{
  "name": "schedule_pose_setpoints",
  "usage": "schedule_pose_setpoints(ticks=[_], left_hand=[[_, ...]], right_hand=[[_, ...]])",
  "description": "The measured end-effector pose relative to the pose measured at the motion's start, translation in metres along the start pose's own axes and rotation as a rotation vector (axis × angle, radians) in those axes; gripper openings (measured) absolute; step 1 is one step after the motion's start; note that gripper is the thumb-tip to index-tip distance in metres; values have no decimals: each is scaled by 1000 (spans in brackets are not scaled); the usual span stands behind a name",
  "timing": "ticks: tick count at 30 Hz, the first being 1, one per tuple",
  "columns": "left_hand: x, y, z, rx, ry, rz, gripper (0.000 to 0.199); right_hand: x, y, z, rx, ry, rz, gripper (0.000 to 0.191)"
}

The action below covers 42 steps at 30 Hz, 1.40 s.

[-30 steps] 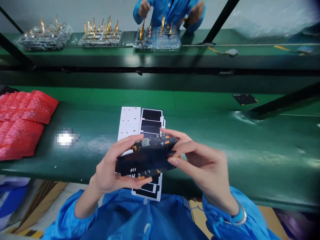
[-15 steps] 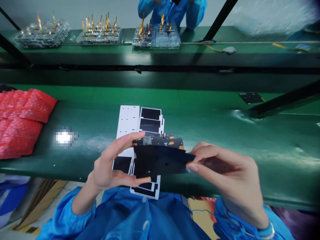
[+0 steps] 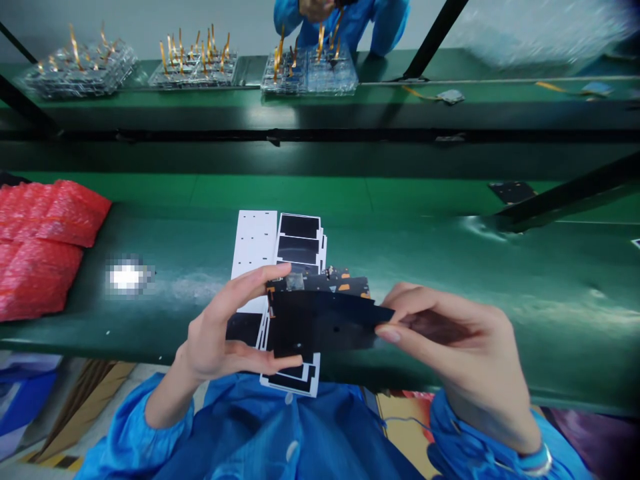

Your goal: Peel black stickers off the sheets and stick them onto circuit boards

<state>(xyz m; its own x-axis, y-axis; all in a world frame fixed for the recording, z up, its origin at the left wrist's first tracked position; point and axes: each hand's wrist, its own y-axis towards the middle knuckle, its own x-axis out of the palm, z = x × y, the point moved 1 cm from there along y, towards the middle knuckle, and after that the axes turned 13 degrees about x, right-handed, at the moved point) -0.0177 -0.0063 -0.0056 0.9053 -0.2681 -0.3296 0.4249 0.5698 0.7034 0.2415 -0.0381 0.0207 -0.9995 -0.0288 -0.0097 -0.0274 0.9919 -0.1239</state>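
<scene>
My left hand (image 3: 225, 327) grips the left side of a dark circuit board (image 3: 357, 287) with orange patches, thumb below and fingers above. A thin black sheet (image 3: 320, 323) covers most of the board's near part. At the sheet's right end, my right hand (image 3: 450, 340) pinches a corner between thumb and fingertips. Beneath the board lie white backing sheets with black rectangles (image 3: 299, 250) and a white card with small holes (image 3: 255, 243). The board hides their middle part.
Red bubble-wrap packs (image 3: 45, 247) lie at the left of the green bench (image 3: 500, 280). On the shelf behind stand clear trays (image 3: 310, 77) with upright golden strips. A dark slanted post (image 3: 575, 190) rises at right. Opposite, a person in blue sleeves (image 3: 390, 27) is at work.
The black sheet and my right hand have shifted very slightly to the right. My left hand keeps its hold. Across the bench, the other person's hand has come lower into view.
</scene>
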Motion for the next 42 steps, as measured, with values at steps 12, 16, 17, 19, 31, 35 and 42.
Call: schedule_pose_setpoints(ticks=[12, 16, 17, 19, 31, 35, 42], left_hand=[[1, -2, -1, -1, -31, -8, 98], [1, -1, -3, 34, -43, 3, 100], [1, -1, -3, 38, -37, 3, 101], [1, 0, -2, 33, -19, -6, 101], [-7, -18, -12, -47, 157, 71, 92], [-3, -21, -16, -47, 155, 74, 90], [4, -23, -20, -52, 128, 27, 87]], right_hand=[[0, 1, 3, 32, -12, 12, 11], [-1, 1, 3, 24, -12, 12, 12], [-1, 1, 3, 22, -16, 14, 12], [-1, 0, 4, 25, -27, 14, 11], [-24, 10, 5, -352, 138, 430, 14], [-24, 12, -6, -395, 163, 477, 27], [-22, 13, -6, -360, 119, 264, 22]])
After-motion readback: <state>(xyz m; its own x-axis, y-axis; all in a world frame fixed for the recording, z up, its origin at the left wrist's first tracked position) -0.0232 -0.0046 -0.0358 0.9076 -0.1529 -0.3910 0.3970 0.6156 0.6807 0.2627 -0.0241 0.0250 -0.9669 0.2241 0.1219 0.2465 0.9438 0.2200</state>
